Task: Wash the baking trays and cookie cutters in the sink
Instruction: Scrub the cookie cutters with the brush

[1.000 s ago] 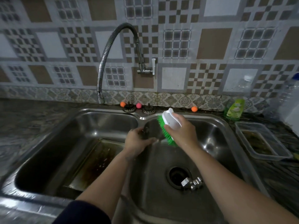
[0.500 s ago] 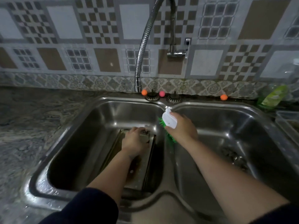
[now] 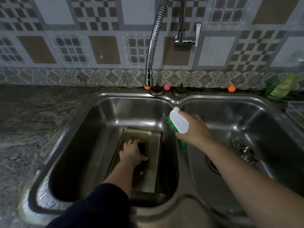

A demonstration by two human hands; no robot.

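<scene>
Two basins of a stainless steel sink (image 3: 102,102) fill the head view, and much of it is dark and hard to read. Taking the divider between the basins as landmark: the baking tray (image 3: 148,165) lies on the floor of the basin left of the divider, close beside it. It is a rectangular metal tray with low walls, stained brown, and its near end is partly lost in shadow. The left hand (image 3: 132,151) rests inside this tray, palm down, fingers curled over something small and dark; I cannot tell what it is, nor whether the hand really grips it. A dark sleeve (image 3: 92,206) covers the left forearm and is cut off by the lower edge.

Above the divider, the right hand (image 3: 193,130) holds a scrubbing brush (image 3: 178,120), fingers closed around its smooth white plastic back; the stiff green bristles point down and to the left, and part of them is hidden behind the hand. In the basin right of the divider, a round drain (image 3: 213,163) is half covered by the right forearm, and some small metal pieces (image 3: 243,149) beyond it are too blurred to name.

Behind the divider, a ribbed, flexible chrome faucet hose (image 3: 152,46) hangs down, its top cut off. Far right of the divider, a green bottle (image 3: 279,88) is blurred at the edge.
</scene>
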